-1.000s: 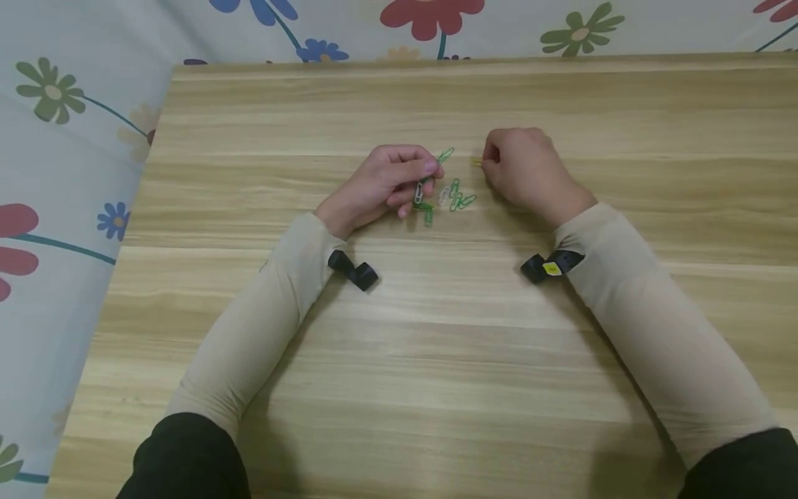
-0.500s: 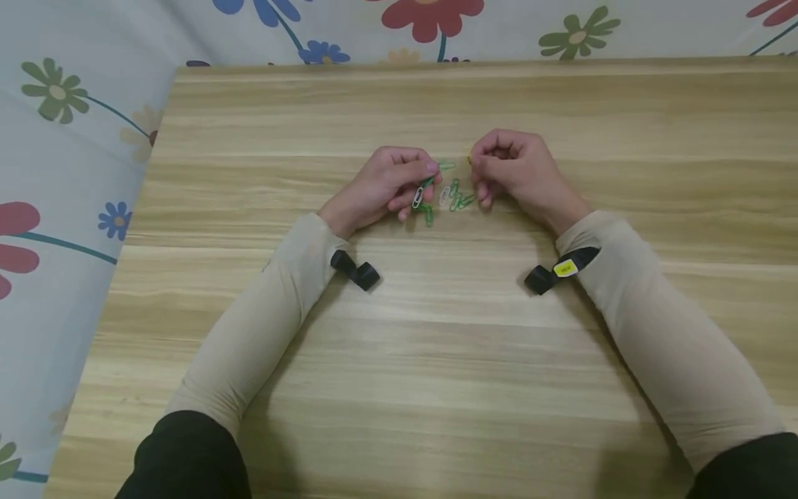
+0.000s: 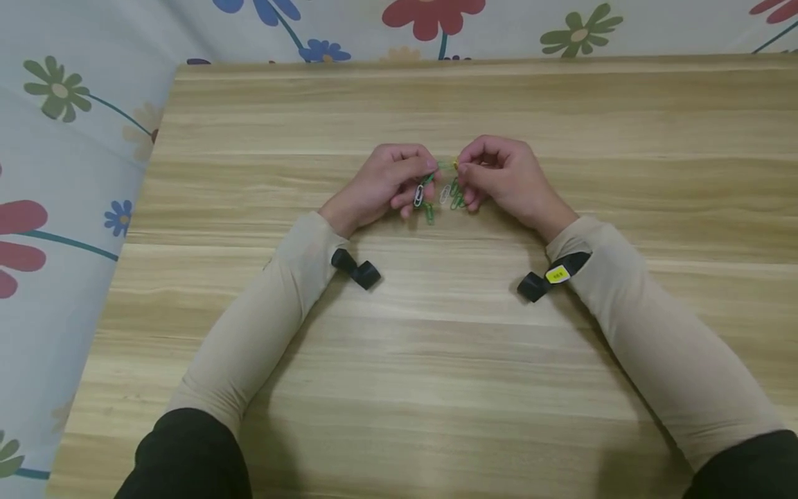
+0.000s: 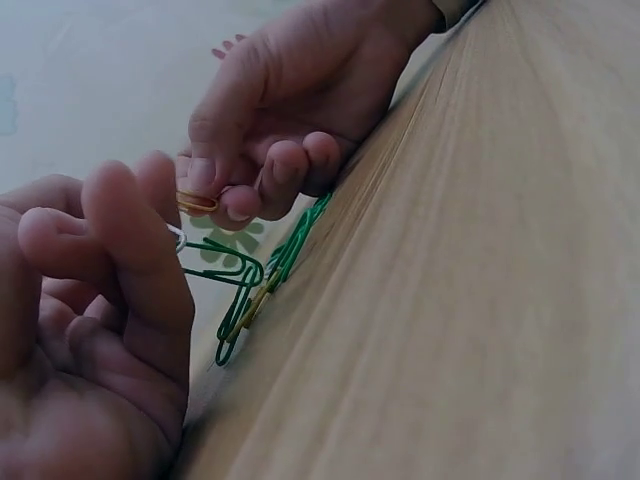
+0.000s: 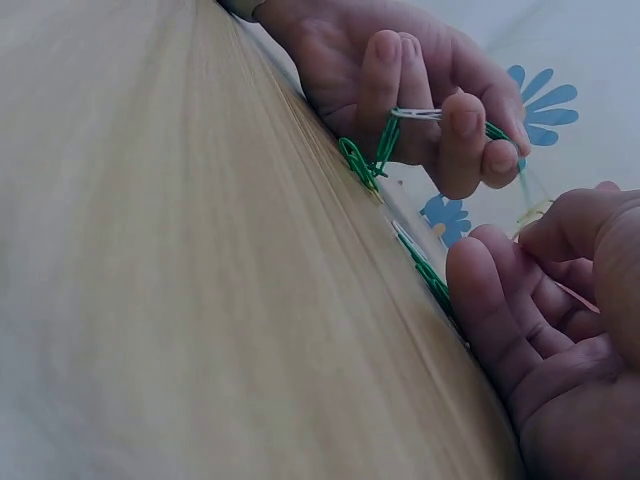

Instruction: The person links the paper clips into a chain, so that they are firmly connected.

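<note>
Between thumb and fingertips my left hand (image 3: pixel 388 179) pinches a linked chain of paper clips. A green paper clip (image 3: pixel 445 165) of the chain points toward the other hand. Below the left fingers hang a white paper clip (image 3: pixel 419 196) and, lower down, a green paper clip (image 3: pixel 429 215) close over the table. My right hand (image 3: pixel 512 177) pinches a yellow paper clip (image 4: pixel 197 202), right at the end of that upper green clip in the head view. Loose on the table under the hands lie a white paper clip (image 3: pixel 445 194) and several green ones (image 3: pixel 457 201), partly covered by the right fingers.
The wood-grain table (image 3: pixel 436 360) spreads around both hands, its far edge against a flower-patterned cloth (image 3: pixel 349 28). A black camera (image 3: pixel 357 269) sits on the left wrist and another black camera (image 3: pixel 535 285) on the right wrist.
My right hand has moved left with the yellow paper clip, up to the green clip of the chain. That green clip has tilted from slanting to nearly level; my left hand stays in place.
</note>
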Demonstrator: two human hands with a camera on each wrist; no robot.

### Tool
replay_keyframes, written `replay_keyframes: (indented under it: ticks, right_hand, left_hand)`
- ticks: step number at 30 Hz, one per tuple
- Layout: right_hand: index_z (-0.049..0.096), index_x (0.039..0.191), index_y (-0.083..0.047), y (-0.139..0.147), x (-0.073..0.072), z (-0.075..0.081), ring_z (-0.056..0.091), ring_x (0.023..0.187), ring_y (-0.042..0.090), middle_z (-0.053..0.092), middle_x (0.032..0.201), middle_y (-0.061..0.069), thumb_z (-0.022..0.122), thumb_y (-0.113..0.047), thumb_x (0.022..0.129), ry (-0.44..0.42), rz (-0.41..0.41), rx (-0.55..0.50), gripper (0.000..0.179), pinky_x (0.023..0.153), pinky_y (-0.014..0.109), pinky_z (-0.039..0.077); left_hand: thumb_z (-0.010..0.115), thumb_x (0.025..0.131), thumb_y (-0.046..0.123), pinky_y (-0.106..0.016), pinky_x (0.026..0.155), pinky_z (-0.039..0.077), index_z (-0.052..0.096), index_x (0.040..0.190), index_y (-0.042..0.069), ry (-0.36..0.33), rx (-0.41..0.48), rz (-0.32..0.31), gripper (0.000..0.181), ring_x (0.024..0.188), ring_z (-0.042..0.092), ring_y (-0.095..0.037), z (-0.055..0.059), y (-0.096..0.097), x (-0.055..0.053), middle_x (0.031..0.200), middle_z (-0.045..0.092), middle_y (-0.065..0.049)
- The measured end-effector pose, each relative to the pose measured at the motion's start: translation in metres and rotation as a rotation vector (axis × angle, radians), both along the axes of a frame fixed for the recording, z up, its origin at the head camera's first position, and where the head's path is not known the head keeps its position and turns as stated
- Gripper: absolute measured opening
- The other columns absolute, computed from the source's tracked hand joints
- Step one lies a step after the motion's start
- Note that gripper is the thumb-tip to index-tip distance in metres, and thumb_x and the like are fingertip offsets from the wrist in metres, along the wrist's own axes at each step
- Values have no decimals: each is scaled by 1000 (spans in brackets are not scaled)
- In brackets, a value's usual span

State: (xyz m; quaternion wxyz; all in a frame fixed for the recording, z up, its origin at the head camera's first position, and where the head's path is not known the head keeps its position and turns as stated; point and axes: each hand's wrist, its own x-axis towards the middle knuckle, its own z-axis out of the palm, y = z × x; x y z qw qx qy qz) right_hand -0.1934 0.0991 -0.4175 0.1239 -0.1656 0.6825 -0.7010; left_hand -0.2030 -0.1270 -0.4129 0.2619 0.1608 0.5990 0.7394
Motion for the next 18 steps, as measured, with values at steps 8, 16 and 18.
replay_keyframes:
  ticks: [8,16,18]
  right_hand:
    - [62,95,7,1,0,3,61,56,21,63,79,21,60,4,96,-42,-8,-67,4,51,31,57]
    - [59,91,8,6,-2,5,61,56,21,64,76,18,52,9,96,-180,34,-293,9,50,30,56]
    - [60,91,8,7,-1,5,61,56,21,64,76,18,53,11,95,-183,57,-297,8,50,29,56]
  left_hand:
    - [45,103,4,-21,36,41,61,84,-3,-80,71,44,26,38,36,-7,3,1,-1,67,56,-9]
    - [47,107,16,-25,36,43,64,105,-10,35,-132,-170,31,36,32,-9,8,-2,0,69,63,-16]
    - [47,108,19,-25,37,43,64,113,-8,41,-156,-197,33,37,32,-10,10,-2,0,76,67,-20]
